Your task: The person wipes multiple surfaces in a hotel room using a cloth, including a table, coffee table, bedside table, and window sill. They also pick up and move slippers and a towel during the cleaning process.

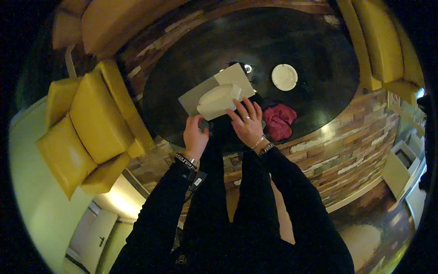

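Step in hand: both hands work a white folded cloth [218, 100], likely a napkin, at the near edge of the round dark bench [301, 41]; judged, folding or shaping is under way.
Cloth position: on a pale rectangular mat [237, 75], overlapping its near edge, just ahead of the hands.
Left hand [195, 136]: fingers curled, thumb side up against the lower left corner of the cloth; whether it pinches the cloth cannot be told.
Right hand [247, 122]: fingers spread apart, flat on the right end of the cloth, pressing, not clamped.
Next move, judged: calls for the right hand to hold the fold flat while the left gets a firm pinch on the free corner; a slip would undo the shape.
Containers: white plate [284, 76] beyond and right of the mat, well apart from the cloth; nothing seen on it.
Other items: crumpled red cloth [278, 121] on the bench just right of the right hand; yellow chairs [98, 118] around the bench.
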A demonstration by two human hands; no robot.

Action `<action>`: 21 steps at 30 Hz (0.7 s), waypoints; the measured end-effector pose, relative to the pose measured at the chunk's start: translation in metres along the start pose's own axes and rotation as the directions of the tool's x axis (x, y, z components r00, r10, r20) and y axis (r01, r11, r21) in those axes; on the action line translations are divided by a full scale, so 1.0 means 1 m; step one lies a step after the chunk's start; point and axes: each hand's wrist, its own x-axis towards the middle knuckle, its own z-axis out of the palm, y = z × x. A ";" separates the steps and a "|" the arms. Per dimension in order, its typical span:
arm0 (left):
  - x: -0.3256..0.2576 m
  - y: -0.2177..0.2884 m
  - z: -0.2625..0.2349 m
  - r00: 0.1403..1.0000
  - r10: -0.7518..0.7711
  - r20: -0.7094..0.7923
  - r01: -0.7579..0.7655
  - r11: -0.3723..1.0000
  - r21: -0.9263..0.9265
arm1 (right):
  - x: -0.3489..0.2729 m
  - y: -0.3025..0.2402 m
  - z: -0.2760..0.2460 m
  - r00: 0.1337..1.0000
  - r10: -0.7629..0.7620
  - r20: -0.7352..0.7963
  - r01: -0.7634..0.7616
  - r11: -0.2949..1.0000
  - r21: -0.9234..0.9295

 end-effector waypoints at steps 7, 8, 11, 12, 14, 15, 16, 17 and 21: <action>0.001 -0.029 0.004 0.999 -0.013 -0.032 0.011 0.999 -0.036 | 0.044 -0.012 0.037 0.967 -0.253 0.014 0.253 0.967 -0.015; 0.001 -0.033 0.003 0.997 0.032 -0.074 -0.034 0.999 -0.028 | 0.046 -0.013 0.036 0.965 -0.261 -0.007 0.261 0.965 0.006; 0.001 -0.039 0.002 0.999 0.022 -0.041 -0.024 0.997 -0.070 | 0.055 -0.021 0.027 0.976 -0.210 0.051 0.210 0.978 0.009; 0.001 -0.040 0.002 0.999 -0.034 0.014 0.035 0.995 -0.089 | 0.057 -0.023 0.023 0.977 -0.196 0.083 0.195 0.981 0.020; 0.003 -0.039 0.003 0.998 0.034 -0.056 -0.043 0.987 -0.154 | 0.063 -0.029 0.016 0.984 -0.171 0.053 0.169 0.985 0.033; 0.004 -0.037 0.005 0.995 0.053 -0.083 -0.067 0.981 -0.181 | 0.065 -0.031 0.014 0.987 -0.156 0.027 0.155 0.987 0.053; 0.006 -0.034 0.007 0.997 0.042 -0.071 -0.057 0.972 -0.229 | 0.067 -0.033 0.013 0.989 -0.144 0.032 0.143 0.989 0.038; 0.008 -0.031 0.010 0.993 0.056 -0.101 -0.078 0.969 -0.233 | 0.069 -0.034 0.012 0.991 -0.128 0.048 0.126 0.991 0.040; 0.015 -0.018 0.024 0.980 0.035 -0.198 -0.088 0.960 -0.266 | 0.072 -0.034 0.014 0.997 -0.053 0.053 0.049 0.995 0.086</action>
